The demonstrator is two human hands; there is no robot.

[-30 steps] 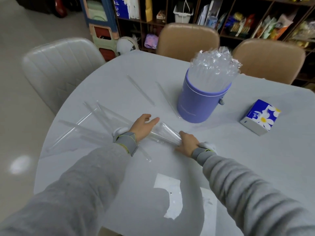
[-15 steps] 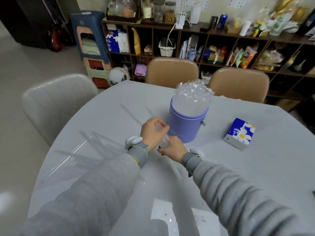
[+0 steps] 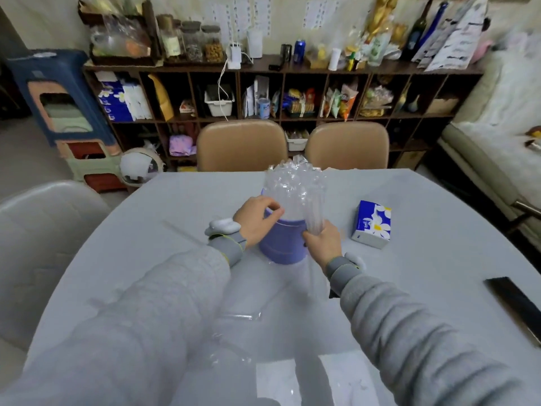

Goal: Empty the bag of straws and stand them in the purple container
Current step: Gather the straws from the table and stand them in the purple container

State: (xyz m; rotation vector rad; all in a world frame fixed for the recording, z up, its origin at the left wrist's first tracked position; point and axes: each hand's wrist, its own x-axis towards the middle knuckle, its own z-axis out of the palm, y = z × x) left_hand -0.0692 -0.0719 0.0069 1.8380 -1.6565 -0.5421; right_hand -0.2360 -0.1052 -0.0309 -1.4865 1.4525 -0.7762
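The container (image 3: 281,241) stands upright near the middle of the surface (image 3: 424,273), already packed with clear wrapped straws (image 3: 292,189) that rise well above its rim, long axes near vertical and tops fanning slightly outward.

The right hand (image 3: 323,241) is closed around a small bundle (image 3: 314,213) of straws at their lower part, holding them upright against the right side of the pack, just at the rim. Gripping low and keeping the bundle vertical looks meant to let the bottom ends drop into what little room is left.

The left hand (image 3: 257,219) sits at the left side of the rim, fingers curled with thumb and forefinger pinched together against the standing straws. It seems to be steadying the pack or pressing it aside to open a gap; whether it actually grips a straw I cannot tell.

A loose straw (image 3: 183,232) lies flat on the surface to the left, pointing far-left to near-right. Crumpled clear plastic (image 3: 237,317), probably the emptied bag, lies near the person. A tissue pack (image 3: 373,224) rests to the right, apart from the container.

By my reading the task is close to done, with stray straws left to gather.
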